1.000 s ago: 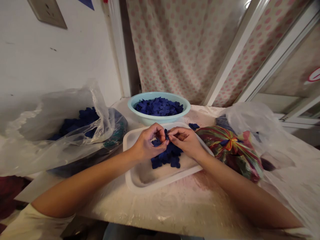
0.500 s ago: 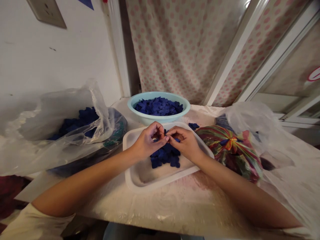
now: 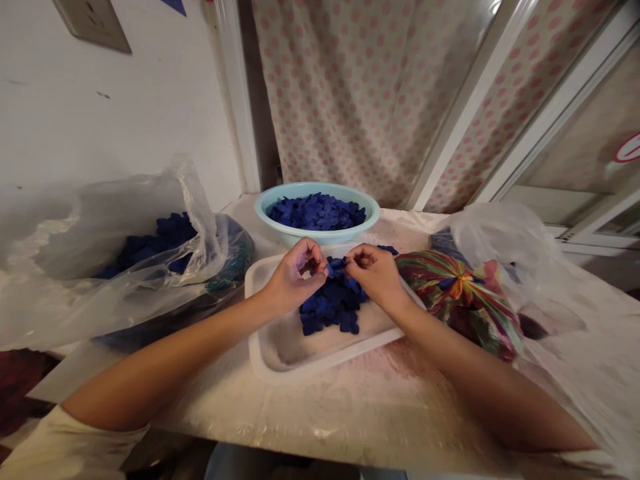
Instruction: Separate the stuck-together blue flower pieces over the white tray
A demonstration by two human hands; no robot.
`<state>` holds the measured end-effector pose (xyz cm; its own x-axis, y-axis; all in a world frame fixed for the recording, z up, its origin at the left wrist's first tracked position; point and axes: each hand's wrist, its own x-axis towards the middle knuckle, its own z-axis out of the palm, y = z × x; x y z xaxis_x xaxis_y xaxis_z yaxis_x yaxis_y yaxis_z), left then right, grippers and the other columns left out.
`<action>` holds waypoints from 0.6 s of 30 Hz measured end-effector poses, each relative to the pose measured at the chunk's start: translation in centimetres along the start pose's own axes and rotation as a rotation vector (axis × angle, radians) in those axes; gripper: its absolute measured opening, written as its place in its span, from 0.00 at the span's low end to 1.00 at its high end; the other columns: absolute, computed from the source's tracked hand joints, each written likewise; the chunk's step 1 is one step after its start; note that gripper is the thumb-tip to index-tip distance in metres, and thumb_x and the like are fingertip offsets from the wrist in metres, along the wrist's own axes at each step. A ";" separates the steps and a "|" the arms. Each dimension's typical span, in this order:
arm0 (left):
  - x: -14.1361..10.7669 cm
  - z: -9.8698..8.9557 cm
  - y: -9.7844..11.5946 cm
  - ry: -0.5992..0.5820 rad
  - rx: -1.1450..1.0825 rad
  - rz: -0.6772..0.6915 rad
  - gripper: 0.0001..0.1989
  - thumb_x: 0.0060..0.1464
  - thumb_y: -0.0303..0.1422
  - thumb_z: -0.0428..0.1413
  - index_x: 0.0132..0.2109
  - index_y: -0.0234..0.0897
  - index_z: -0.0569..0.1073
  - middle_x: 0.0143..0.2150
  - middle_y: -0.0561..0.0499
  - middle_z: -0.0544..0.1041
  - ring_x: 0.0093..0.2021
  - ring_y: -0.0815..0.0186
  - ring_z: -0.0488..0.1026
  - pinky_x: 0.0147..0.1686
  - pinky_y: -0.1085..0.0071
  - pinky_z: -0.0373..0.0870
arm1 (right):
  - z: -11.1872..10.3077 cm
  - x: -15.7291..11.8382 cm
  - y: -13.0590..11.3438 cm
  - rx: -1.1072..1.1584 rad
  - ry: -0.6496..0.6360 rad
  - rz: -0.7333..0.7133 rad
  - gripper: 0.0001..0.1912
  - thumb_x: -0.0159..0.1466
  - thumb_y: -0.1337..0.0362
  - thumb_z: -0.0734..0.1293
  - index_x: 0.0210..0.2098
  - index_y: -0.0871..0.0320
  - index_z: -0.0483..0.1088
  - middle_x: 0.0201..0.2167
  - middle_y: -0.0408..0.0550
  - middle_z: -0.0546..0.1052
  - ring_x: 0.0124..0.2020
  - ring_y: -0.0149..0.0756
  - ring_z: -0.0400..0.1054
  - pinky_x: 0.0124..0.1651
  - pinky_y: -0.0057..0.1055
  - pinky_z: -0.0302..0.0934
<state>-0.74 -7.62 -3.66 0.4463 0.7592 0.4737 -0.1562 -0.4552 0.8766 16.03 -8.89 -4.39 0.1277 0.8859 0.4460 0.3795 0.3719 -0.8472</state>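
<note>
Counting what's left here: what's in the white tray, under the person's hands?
A heap of dark blue petal-shaped pieces lies in the white tray. The left hand and right hand cover its far part, so how far the heap runs beneath them cannot be seen.

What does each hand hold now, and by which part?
The left hand pinches a dark blue piece by its edge; whether the right hand also holds it cannot be told.

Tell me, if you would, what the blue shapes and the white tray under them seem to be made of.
The blue shapes look like matte felt or thin fabric: soft edges, no shine, and they lie limply overlapped. The white tray looks like smooth moulded plastic, with a faint sheen and rounded corners, though the look leaves that open.
</note>
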 end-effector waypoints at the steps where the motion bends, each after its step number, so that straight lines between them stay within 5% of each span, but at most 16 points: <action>1: 0.0 0.0 0.0 0.010 0.000 0.003 0.12 0.45 0.22 0.55 0.32 0.37 0.58 0.28 0.57 0.63 0.28 0.75 0.63 0.30 0.77 0.62 | -0.1 0.3 0.3 -0.011 0.022 0.033 0.03 0.49 0.66 0.63 0.21 0.58 0.64 0.16 0.41 0.67 0.19 0.29 0.60 0.23 0.27 0.55; 7: 0.0 -0.1 0.2 0.084 0.022 0.013 0.11 0.45 0.23 0.54 0.31 0.37 0.57 0.27 0.57 0.61 0.26 0.76 0.60 0.27 0.78 0.60 | -0.7 1.4 1.9 -0.092 0.099 0.049 0.03 0.48 0.66 0.63 0.23 0.58 0.63 0.20 0.42 0.67 0.22 0.30 0.60 0.27 0.28 0.56; 12: 0.1 -0.1 -0.1 0.099 0.068 -0.006 0.10 0.45 0.23 0.54 0.31 0.37 0.59 0.28 0.57 0.62 0.27 0.75 0.60 0.28 0.78 0.60 | -0.4 0.5 0.8 -0.156 0.181 -0.208 0.10 0.52 0.68 0.64 0.34 0.57 0.63 0.34 0.47 0.67 0.36 0.35 0.63 0.34 0.30 0.59; 15: 0.1 -0.1 -0.3 0.047 0.073 -0.003 0.11 0.45 0.23 0.55 0.31 0.37 0.59 0.28 0.56 0.63 0.28 0.75 0.62 0.30 0.78 0.61 | -0.3 -0.4 -0.4 -0.103 -0.040 -0.342 0.02 0.56 0.68 0.63 0.31 0.57 0.66 0.31 0.46 0.69 0.34 0.34 0.64 0.36 0.30 0.60; 18: -0.1 0.0 -0.2 -0.015 0.102 0.006 0.10 0.47 0.26 0.55 0.32 0.37 0.59 0.30 0.55 0.64 0.29 0.74 0.63 0.31 0.77 0.62 | -0.1 -0.8 -0.9 0.010 -0.236 -0.318 0.03 0.58 0.65 0.64 0.29 0.57 0.69 0.29 0.46 0.72 0.33 0.34 0.66 0.38 0.31 0.61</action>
<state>-0.80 -7.58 -3.92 0.4592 0.7493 0.4771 -0.0684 -0.5056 0.8600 15.66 -9.94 -3.90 -0.2092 0.7652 0.6088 0.3568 0.6394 -0.6811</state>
